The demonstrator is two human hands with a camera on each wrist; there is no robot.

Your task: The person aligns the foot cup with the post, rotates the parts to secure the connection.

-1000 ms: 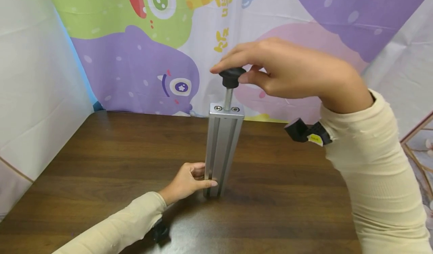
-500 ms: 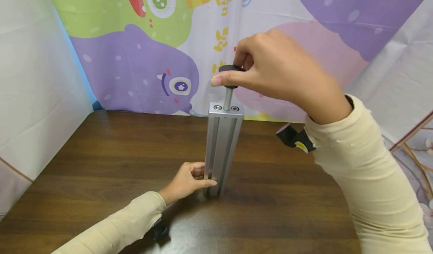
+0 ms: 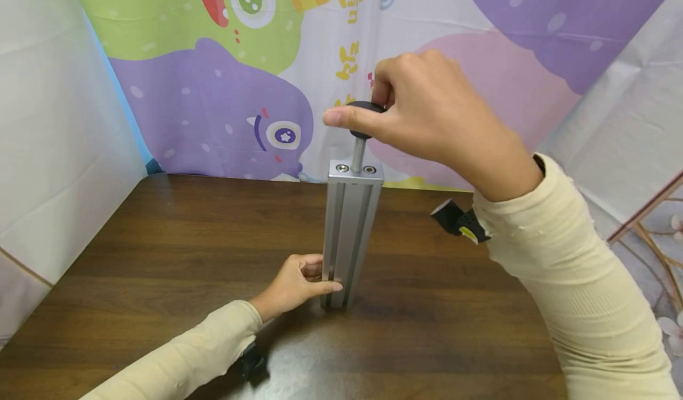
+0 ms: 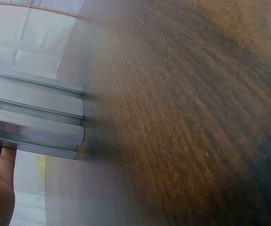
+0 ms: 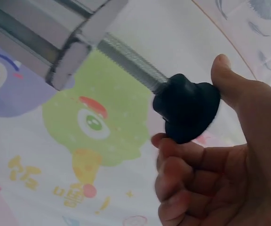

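One silver grooved metal post (image 3: 348, 231) stands upright on a brown wooden table (image 3: 453, 329), seemingly steadied by the left hand (image 3: 295, 282) gripping it low; the right hand (image 3: 434, 106) pinches the round black knob (image 5: 187, 106) atop its threaded metal rod (image 5: 133, 61), apparently for twisting.

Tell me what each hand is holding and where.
The left hand holds the post near its base; the right hand holds the knob above it by the rim.
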